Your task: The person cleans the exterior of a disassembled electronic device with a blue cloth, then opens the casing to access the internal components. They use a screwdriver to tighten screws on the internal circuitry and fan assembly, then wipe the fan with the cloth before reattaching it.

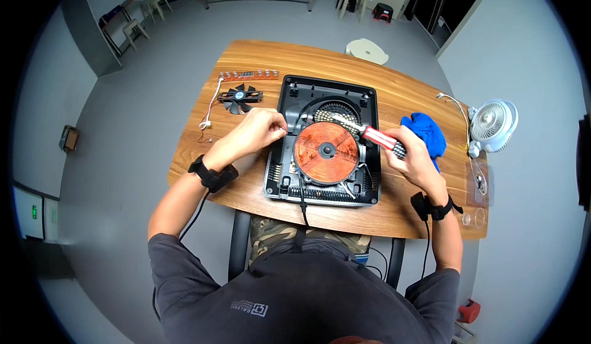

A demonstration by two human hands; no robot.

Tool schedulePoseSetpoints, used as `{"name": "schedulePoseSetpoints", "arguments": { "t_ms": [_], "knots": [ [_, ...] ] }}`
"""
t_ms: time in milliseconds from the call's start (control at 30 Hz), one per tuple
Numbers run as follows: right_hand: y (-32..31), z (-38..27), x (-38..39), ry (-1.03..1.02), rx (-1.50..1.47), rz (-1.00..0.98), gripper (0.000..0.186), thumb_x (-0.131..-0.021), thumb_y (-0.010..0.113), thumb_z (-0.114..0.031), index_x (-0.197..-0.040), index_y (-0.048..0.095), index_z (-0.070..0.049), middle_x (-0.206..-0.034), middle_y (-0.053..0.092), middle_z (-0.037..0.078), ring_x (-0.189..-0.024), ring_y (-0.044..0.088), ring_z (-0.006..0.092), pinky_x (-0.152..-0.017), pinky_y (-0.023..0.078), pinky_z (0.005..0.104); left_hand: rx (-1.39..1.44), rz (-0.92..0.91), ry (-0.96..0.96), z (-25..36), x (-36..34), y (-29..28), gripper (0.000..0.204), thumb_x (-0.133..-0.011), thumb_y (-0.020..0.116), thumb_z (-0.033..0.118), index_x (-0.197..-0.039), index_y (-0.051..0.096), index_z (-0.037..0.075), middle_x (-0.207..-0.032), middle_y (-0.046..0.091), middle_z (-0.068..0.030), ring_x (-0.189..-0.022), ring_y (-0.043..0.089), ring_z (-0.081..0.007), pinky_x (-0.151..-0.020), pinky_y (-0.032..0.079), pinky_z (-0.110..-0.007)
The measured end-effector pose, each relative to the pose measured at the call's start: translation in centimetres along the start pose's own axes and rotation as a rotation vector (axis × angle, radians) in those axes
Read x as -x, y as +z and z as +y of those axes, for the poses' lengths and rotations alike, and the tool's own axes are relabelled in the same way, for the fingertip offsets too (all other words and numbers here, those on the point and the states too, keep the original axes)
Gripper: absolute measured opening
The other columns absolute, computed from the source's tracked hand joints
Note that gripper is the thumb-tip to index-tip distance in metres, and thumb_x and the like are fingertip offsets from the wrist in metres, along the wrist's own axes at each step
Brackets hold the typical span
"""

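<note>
R hand [412, 154] grips screwdriver [379, 139]; L hand [261, 128], fingers bunched at casing [371, 184], can't tell if gripping. Steady pressure's prob. best, tip off the copper coil [326, 163].

Bare forearms [184, 201] angled inward, left hand [262, 128] pinched, right hand [412, 157] curled tight

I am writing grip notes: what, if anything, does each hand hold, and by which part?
The right hand holds the screwdriver by its handle. Whether the left hand holds anything cannot be told.
</note>
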State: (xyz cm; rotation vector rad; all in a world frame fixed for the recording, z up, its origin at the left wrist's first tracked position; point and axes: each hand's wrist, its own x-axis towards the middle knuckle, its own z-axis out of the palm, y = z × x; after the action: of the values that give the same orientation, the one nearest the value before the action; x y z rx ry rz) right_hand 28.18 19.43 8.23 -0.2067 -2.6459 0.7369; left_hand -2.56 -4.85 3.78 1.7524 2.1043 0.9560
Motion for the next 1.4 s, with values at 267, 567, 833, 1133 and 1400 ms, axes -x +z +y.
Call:
{"name": "schedulePoseSetpoints", "arguments": {
  "t_ms": [267,567,833,1133,1400],
  "knots": [
    [0.5,-1.9,-2.0,-0.119,-0.004,-0.142,0.031,-0.088,0.075,-0.016,-0.114,0.065,-0.004,-0.101,0.064,0.015,-0.091,0.067,0.0352,-0.078,0.056,0.0409,-0.005,0.005,0.159,1.1,-1.7,1.8,0.018,-0.087,0.075,0.005,-0.103,0.076,-0.003,-0.088,0.074,-0.0176,-0.083,0.074,-0.0319,-0.074,0.058,-0.039],
    [1.7,-1.1,-1.8,-0.131,0.001,-0.149,0.033,-0.087,0.075,-0.019,-0.114,0.064,-0.003,-0.101,0.064,0.015,-0.089,0.067,0.0386,-0.076,0.056,0.0444,0.117,-0.092,0.101,2.5,-1.1,2.3,0.019,-0.088,0.074,0.002,-0.101,0.06,-0.003,-0.084,0.074,-0.0191,-0.081,0.075,-0.032,-0.07,0.058,-0.038],
    [2.0,-1.3,-1.7,-0.106,0.017,-0.165,0.032,-0.085,0.075,-0.014,-0.114,0.065,-0.003,-0.099,0.064,0.014,-0.089,0.067,0.0357,-0.076,0.057,0.0415,0.08,-0.125,0.156,2.8,-1.3,2.6,0.021,-0.088,0.074,0.002,-0.102,0.058,-0.001,-0.087,0.072,-0.0189,-0.084,0.073,-0.0358,-0.072,0.057,-0.041],
    [1.8,-1.3,-1.4,-0.098,0.01,-0.169,0.032,-0.084,0.075,-0.01,-0.114,0.065,-0.002,-0.099,0.064,0.014,-0.089,0.067,0.0342,-0.077,0.056,0.0392,0.068,-0.125,0.175,3.1,-1.0,2.6,0.022,-0.087,0.073,0.002,-0.102,0.057,-0.001,-0.09,0.071,-0.019,-0.087,0.071,-0.0383,-0.074,0.056,-0.044],
    [1.9,-1.5,-1.5,-0.092,-0.031,-0.196,0.031,-0.088,0.074,-0.018,-0.112,0.064,-0.001,-0.1,0.068,0.019,-0.093,0.068,0.0391,-0.08,0.055,0.0439,-0.079,-0.114,0.215,3.3,-0.6,3.1,0.021,-0.086,0.074,0.004,-0.102,0.06,0.001,-0.09,0.07,-0.0183,-0.087,0.07,-0.0386,-0.074,0.057,-0.044]
  ]
}}
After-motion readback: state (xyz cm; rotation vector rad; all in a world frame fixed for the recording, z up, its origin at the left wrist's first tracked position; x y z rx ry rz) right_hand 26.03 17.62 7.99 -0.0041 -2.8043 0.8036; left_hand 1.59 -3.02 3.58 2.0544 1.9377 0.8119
